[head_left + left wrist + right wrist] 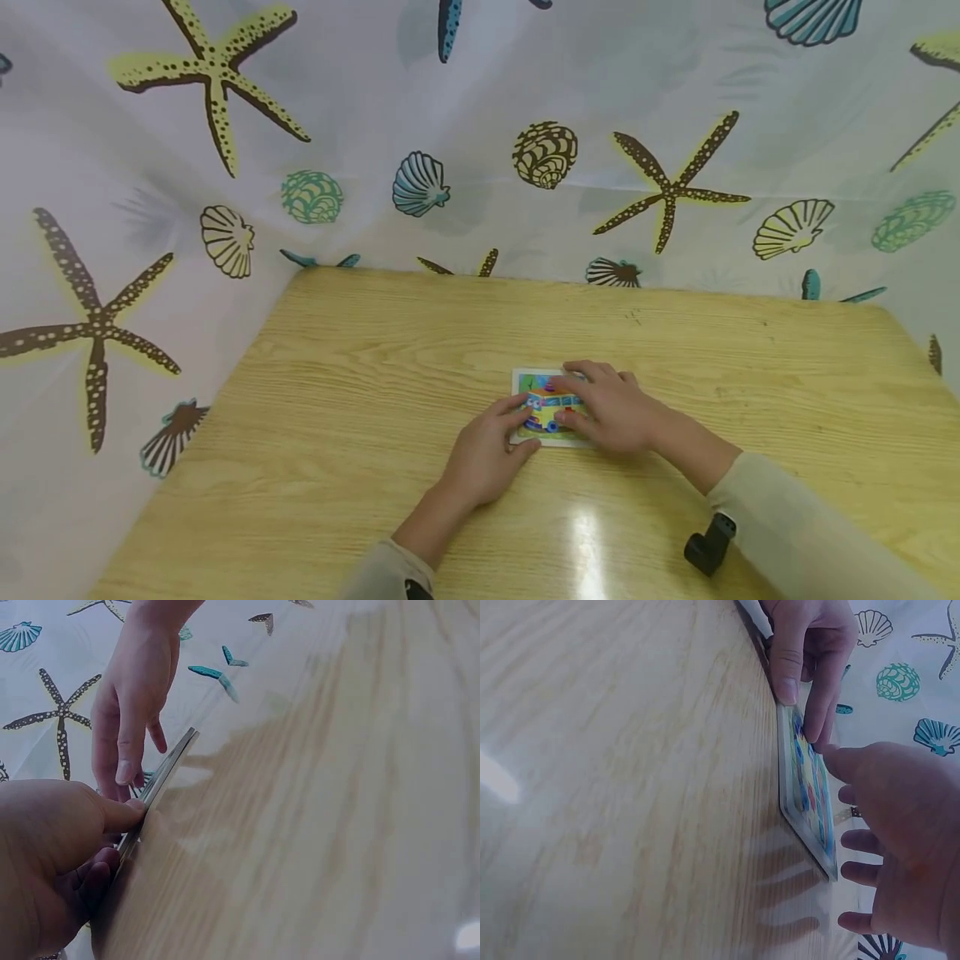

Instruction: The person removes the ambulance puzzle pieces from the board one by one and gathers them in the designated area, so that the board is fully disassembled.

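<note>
Yellow, wood-grained and rectangular, the table (360, 400) fills the lower part of the head view, with a white cloth (480, 108) printed with starfish and shells behind it. Just right of centre lies a thin rectangular white-bordered picture board (549, 407), its stiff material unclear, showing a yellow bus (546, 402). The bare left hand (486, 454) has its thumb and fingers parted about the board's left edge; the bare right hand (618, 410) lies over the right part, fingers spread and loosely bent. For this step, which seems to be steadying and working the picture face, the left hand would do best to brace the edge without covering the artwork.

In the left wrist view, the board is a thin edge-on strip left of centre, touched by the left fingers; how firmly they press cannot be told.

In the right wrist view, the board slants down from upper centre, left thumb at its upper corner, right fingers fanned along its right side. Straight, even fingertip pressure should serve better than a sideways push, which could slide the board along the smooth surface.
</note>
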Action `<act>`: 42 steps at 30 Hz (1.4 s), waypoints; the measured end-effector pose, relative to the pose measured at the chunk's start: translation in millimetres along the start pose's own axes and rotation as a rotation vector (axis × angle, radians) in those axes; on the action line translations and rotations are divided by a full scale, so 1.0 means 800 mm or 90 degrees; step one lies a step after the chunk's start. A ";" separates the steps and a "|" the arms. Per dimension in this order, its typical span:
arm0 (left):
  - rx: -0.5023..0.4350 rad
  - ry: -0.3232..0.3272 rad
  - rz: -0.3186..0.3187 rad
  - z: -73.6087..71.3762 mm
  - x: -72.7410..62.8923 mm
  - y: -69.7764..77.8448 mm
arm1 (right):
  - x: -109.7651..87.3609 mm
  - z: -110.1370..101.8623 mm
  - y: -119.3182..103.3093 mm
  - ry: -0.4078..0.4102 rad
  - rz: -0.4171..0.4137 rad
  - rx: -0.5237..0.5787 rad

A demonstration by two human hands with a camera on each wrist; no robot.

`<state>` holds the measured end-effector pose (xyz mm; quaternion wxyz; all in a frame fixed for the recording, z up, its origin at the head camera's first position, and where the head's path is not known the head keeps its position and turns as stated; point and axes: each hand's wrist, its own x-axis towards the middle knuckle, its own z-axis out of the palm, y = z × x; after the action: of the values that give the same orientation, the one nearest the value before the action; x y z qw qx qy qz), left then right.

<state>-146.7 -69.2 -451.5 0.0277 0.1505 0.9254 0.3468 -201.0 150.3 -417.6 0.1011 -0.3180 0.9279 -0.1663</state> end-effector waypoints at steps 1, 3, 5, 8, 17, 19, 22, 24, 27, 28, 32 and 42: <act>0.000 0.002 0.003 0.001 0.000 -0.001 | 0.002 0.000 0.000 -0.001 -0.001 0.000; -0.006 0.006 0.002 0.001 -0.001 -0.001 | 0.006 0.000 -0.001 -0.001 -0.007 0.000; -0.004 0.011 0.007 0.001 -0.002 -0.002 | 0.009 0.001 -0.002 -0.001 -0.011 -0.001; -0.003 0.017 0.009 0.000 -0.003 -0.003 | 0.013 0.002 -0.003 0.001 -0.013 -0.001; -0.022 0.017 0.002 -0.001 -0.002 -0.004 | 0.038 0.005 -0.011 0.007 -0.022 0.000; -0.023 0.014 0.002 -0.002 -0.002 -0.004 | 0.044 0.004 -0.014 0.002 -0.028 -0.002; -0.021 0.009 0.006 -0.002 -0.002 -0.005 | 0.052 0.003 -0.015 0.006 -0.052 -0.018; -0.018 0.007 0.006 -0.002 -0.002 -0.005 | 0.055 0.002 -0.016 0.008 -0.064 -0.024; -0.013 0.008 0.007 -0.003 -0.002 -0.006 | 0.059 0.000 -0.017 0.010 -0.073 -0.031; -0.011 0.008 0.009 -0.003 -0.003 -0.006 | 0.059 -0.001 -0.017 0.009 -0.072 -0.029; -0.013 0.007 0.013 -0.002 -0.003 -0.006 | 0.062 -0.001 -0.017 0.004 -0.065 -0.032; 0.000 -0.004 0.009 -0.002 -0.002 -0.007 | 0.073 -0.011 -0.028 -0.039 -0.025 -0.109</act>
<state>-146.6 -74.7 -453.9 0.0285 0.1579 0.9243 0.3464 -236.3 99.7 -405.8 0.0988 -0.3485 0.9288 -0.0780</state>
